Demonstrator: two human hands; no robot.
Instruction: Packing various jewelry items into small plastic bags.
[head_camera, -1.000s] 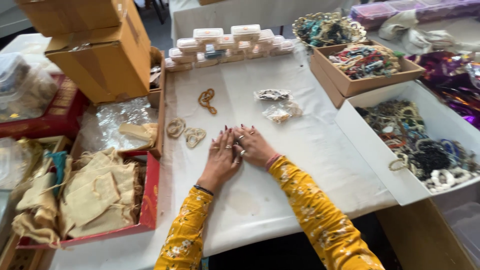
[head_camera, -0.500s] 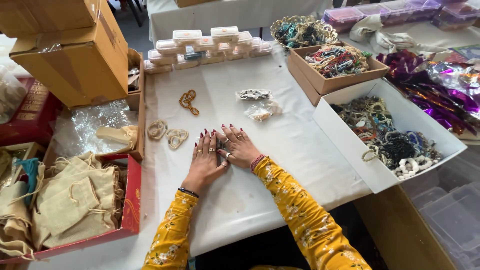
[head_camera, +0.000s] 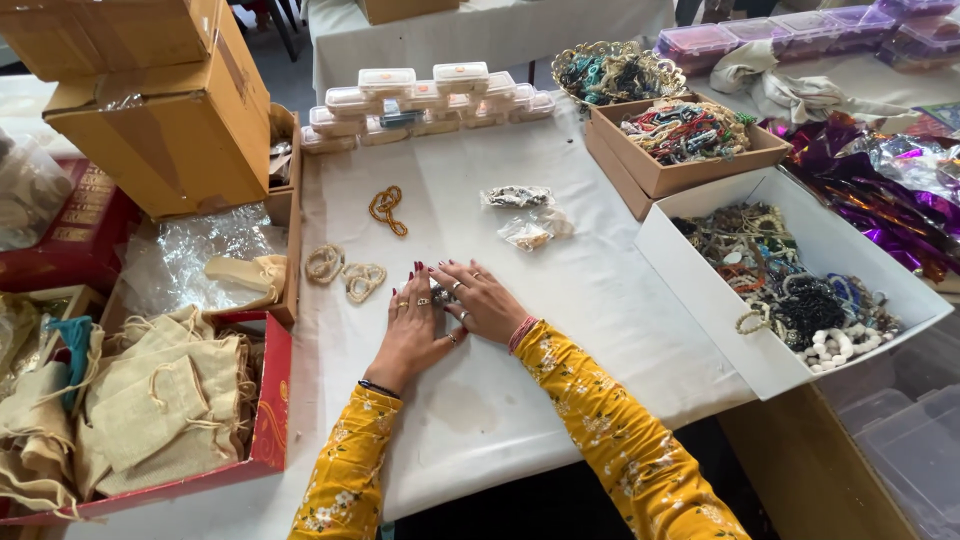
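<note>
Head view. The left hand (head_camera: 412, 325) and right hand (head_camera: 482, 300) lie palm-down and side by side on the white paper-covered table (head_camera: 520, 400), fingers spread over a small dark beaded piece (head_camera: 438, 295) that shows only between them. Whether either hand actually pinches the piece cannot be told; neither is closed around it. Just to the far left lie two pale beaded bracelets (head_camera: 345, 272), and farther off an amber bead strand (head_camera: 387, 207). Two small clear plastic packets of jewellery (head_camera: 525, 215) sit to the far right.

Risks, as judged: the piece is nearly hidden under the fingers, so a bead or clasp could slide out unnoticed on the smooth paper. A sweep of the left hand could drag the pale bracelets and tangle them. The white open box of mixed bead necklaces (head_camera: 790, 290) overhangs the table's right edge, so a knock from the right elbow could tip it. The red tray of beige cloth pouches (head_camera: 150, 410) at near left is well apart.
</note>
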